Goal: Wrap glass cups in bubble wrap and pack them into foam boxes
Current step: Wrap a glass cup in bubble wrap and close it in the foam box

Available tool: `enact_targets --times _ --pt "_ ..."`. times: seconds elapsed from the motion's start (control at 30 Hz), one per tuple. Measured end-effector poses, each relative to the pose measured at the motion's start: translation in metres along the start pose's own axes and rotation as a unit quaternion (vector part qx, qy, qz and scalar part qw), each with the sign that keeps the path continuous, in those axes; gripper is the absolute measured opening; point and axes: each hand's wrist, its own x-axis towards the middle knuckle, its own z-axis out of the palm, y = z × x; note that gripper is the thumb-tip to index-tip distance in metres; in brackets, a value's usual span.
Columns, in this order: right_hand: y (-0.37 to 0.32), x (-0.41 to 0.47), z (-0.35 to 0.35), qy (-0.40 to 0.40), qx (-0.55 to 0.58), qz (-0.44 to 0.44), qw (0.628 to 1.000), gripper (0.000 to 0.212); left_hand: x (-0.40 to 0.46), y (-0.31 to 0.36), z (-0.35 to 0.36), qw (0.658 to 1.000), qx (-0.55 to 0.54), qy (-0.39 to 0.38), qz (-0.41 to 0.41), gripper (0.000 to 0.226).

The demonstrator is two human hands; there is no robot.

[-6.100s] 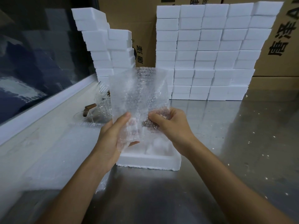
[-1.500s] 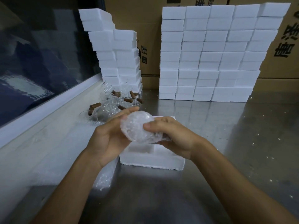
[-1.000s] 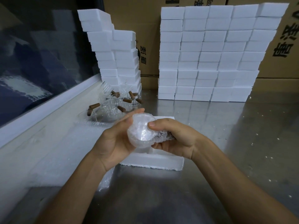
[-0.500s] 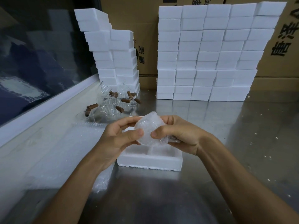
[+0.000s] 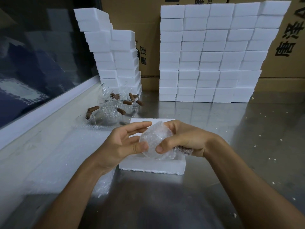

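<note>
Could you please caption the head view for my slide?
Both hands, left hand and right hand, hold a bubble-wrapped glass cup above an open white foam box.

Dim, soft glare on steel table (image 5: pixel 247 146) (wide-angle bowing at edges).
</note>
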Motion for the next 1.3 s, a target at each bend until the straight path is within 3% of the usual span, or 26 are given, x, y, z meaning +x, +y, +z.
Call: enact_targets --times 0.1,0.27,0.4,0.53,0.6,0.73,0.83,0.97,1.17,1.3 --pt "-0.003 -0.001 -0.002 0.01 -0.044 -0.004 0.999 0.035 0.0 -0.001 0.001 0.999 0.049 0.001 0.003 0.07" --pt "-0.004 0.001 -0.006 0.121 -0.175 -0.003 0.977 0.046 0.002 -0.003 0.005 0.994 0.098 0.048 0.023 0.065" --pt "-0.006 0.0 -0.005 0.089 -0.243 0.003 0.966 0.031 0.005 -0.007 0.011 0.99 0.125 0.044 0.04 0.065" --pt "-0.005 -0.001 -0.007 0.08 -0.277 -0.004 0.958 0.031 0.006 -0.009 0.012 0.985 0.152 0.051 0.056 0.066" --pt "-0.004 0.003 -0.006 0.089 -0.303 -0.026 0.949 0.033 0.007 -0.009 0.011 0.978 0.181 0.077 0.066 0.068" --pt "0.003 0.012 -0.008 0.179 -0.374 -0.036 0.909 0.055 0.008 -0.009 0.011 0.943 0.268 0.156 0.122 0.073" --pt "0.006 0.012 -0.009 0.188 -0.33 -0.047 0.924 0.059 0.007 -0.012 0.012 0.91 0.332 0.188 0.163 0.079" --pt "0.002 0.007 -0.01 0.237 -0.23 -0.072 0.941 0.038 0.009 -0.017 0.012 0.878 0.375 0.225 0.196 0.08" --pt "-0.003 0.003 -0.008 0.264 -0.07 -0.074 0.959 0.03 0.009 -0.021 0.009 0.873 0.353 0.273 0.197 0.079" --pt "-0.005 0.0 -0.011 0.278 -0.075 -0.065 0.955 0.022 0.01 -0.024 0.003 0.873 0.331 0.295 0.204 0.088"
